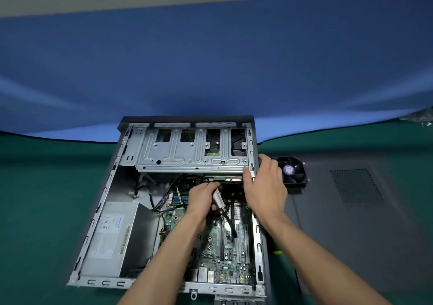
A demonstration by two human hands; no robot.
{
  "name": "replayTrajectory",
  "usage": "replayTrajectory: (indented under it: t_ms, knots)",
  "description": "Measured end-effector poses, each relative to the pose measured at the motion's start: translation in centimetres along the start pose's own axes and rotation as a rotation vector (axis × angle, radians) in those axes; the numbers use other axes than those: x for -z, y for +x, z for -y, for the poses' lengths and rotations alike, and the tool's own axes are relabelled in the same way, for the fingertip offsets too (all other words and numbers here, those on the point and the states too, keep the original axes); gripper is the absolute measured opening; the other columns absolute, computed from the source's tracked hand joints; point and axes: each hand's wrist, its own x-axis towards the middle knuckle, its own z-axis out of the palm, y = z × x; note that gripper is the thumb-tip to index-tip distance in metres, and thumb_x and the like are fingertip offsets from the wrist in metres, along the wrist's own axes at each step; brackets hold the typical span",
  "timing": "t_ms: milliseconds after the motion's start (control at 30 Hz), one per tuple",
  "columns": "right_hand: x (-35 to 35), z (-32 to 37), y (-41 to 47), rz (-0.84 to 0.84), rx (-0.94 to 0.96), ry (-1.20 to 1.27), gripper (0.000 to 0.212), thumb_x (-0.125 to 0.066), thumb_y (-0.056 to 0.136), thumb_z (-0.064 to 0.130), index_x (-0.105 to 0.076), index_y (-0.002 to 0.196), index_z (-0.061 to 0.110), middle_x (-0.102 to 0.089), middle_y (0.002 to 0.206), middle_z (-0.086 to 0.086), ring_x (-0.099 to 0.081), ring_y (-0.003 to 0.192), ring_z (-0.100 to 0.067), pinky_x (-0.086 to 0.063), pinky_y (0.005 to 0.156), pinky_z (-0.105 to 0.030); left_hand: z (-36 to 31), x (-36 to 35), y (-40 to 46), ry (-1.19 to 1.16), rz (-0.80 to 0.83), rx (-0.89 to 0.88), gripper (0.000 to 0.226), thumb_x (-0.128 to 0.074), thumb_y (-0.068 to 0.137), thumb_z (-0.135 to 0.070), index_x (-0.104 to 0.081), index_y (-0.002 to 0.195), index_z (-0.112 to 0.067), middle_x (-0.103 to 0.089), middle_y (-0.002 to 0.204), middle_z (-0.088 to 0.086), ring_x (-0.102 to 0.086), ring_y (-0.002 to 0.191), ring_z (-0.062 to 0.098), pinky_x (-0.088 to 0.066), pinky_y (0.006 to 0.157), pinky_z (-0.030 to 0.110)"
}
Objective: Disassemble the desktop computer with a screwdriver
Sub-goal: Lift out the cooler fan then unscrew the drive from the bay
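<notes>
An open desktop computer case [110, 201] lies flat on a green table [35, 199], seen from above by the person working on it. A blue cloth [210, 65] hangs behind the table.

Inside the case, a silver drive cage [178, 154] spans the far end. A grey power supply [117, 236] sits at the near left. The green motherboard [225, 257] fills the near right.

Both bare arms reach in from the bottom edge. The left hand [202, 199] is in the middle of the case, just below the drive cage, with its fingers curled around a flat white-tipped cable connector [219, 199]. A black cable [230, 225] trails from it down over the motherboard. The right hand [266, 187] grips the right wall of the case, thumb inside against the corner of the drive cage, fingers wrapped over the outside edge.

To the right of the case, touching the right hand's far side, a black fan [294, 171] lies on the dark grey side panel [363, 222], which rests flat on the table. A small yellow and green object [276, 252], perhaps the screwdriver's handle, peeks out beside the case under the right forearm; too little shows to be sure.
</notes>
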Motion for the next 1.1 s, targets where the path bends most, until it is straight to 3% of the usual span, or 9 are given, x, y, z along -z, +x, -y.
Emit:
replayTrajectory:
  t_ms: [100,200,300,400,567,667,767,933,1100]
  knots:
    - [0.6,0.5,-0.4,-0.097,0.12,-0.058,0.04,-0.057,0.089,0.029,-0.049,0.125,0.014,-0.049,0.111,-0.009,-0.047,0.099,-0.024,-0.043,0.076,-0.036,-0.3,0.1,-0.3,0.213,-0.153,-0.1,0.017,-0.057,0.091,-0.019,-0.064,0.081,-0.007,-0.053,0.063,0.004,-0.05,0.063,0.019,-0.035,0.058,0.028]
    - [0.7,0.7,-0.7,-0.243,0.417,-0.259,0.021,-0.074,0.074,0.021,-0.066,0.089,0.01,-0.056,0.084,-0.009,-0.051,0.073,-0.025,-0.043,0.062,-0.037,0.7,0.3,-0.5,0.33,-0.289,-0.123,0.031,-0.048,0.097,-0.03,-0.06,0.112,-0.006,-0.057,0.071,0.001,-0.049,0.065,0.012,-0.037,0.066,0.026]
    - [0.9,1.2,-1.4,-0.191,0.631,-0.427,0.02,-0.077,0.07,0.03,-0.067,0.07,0.014,-0.06,0.067,-0.002,-0.053,0.064,-0.019,-0.045,0.059,-0.031,1.5,1.3,0.5,0.312,-0.24,-0.061,0.038,-0.042,0.099,-0.035,-0.05,0.071,-0.011,-0.037,0.052,-0.002,-0.033,0.047,0.012,-0.03,0.054,0.027]
    - [0.9,2.1,-2.8,-0.136,0.674,-0.342,0.026,-0.079,0.069,0.03,-0.061,0.055,0.018,-0.057,0.048,0.003,-0.052,0.047,-0.015,-0.038,0.045,-0.022,1.7,1.9,1.5,0.087,-0.136,0.036,0.041,-0.046,0.097,-0.035,-0.04,0.064,-0.012,-0.026,0.042,-0.005,-0.024,0.04,0.013,-0.024,0.043,0.025]
    - [-0.7,5.2,-4.1,0.282,0.077,-0.019,0.041,-0.037,0.098,0.041,-0.061,0.079,0.014,-0.066,0.073,-0.002,-0.058,0.062,-0.021,-0.032,0.053,-0.029,1.4,3.0,2.1,-0.119,-0.062,0.119,0.046,-0.056,0.093,-0.033,-0.04,0.056,-0.012,-0.036,0.036,0.0,-0.036,0.03,0.013,-0.031,0.037,0.022]
    - [-1.6,6.2,-3.0,0.356,-0.412,0.423,0.041,-0.039,0.099,0.038,-0.057,0.075,0.01,-0.061,0.067,-0.001,-0.05,0.052,-0.016,-0.032,0.048,-0.026,1.4,4.4,1.9,-0.21,-0.02,0.152,0.043,-0.062,0.089,-0.033,-0.044,0.057,-0.011,-0.041,0.037,0.0,-0.04,0.031,0.013,-0.04,0.037,0.023]
    - [-2.2,7.3,-2.2,0.318,-0.869,1.018,0.017,-0.041,0.098,0.019,-0.053,0.105,0.009,-0.06,0.08,-0.007,-0.055,0.051,-0.016,-0.034,0.039,-0.022,1.3,5.6,1.4,-0.262,-0.05,0.164,0.035,-0.06,0.09,-0.033,-0.05,0.066,-0.009,-0.044,0.04,-0.002,-0.038,0.029,0.009,-0.038,0.033,0.018]
    - [-2.4,8.3,-1.8,0.152,-0.979,1.242,0.038,-0.03,0.098,-0.001,-0.045,0.133,0.005,-0.053,0.104,-0.015,-0.065,0.061,-0.02,-0.049,0.04,-0.019,0.3,6.7,0.4,-0.346,-0.114,0.168,0.02,-0.056,0.093,-0.027,-0.054,0.085,-0.009,-0.051,0.055,0.002,-0.041,0.029,0.006,-0.04,0.032,0.018]
    - [-2.2,8.7,-3.3,0.098,-0.978,1.231,0.042,-0.032,0.097,-0.007,-0.04,0.137,0.0,-0.059,0.074,-0.016,-0.055,0.053,-0.016,-0.045,0.037,-0.017,0.0,7.4,-0.1,-0.459,-0.203,0.211,0.024,-0.055,0.094,-0.023,-0.05,0.088,-0.001,-0.06,0.069,0.013,-0.058,0.036,0.011,-0.047,0.034,0.019]
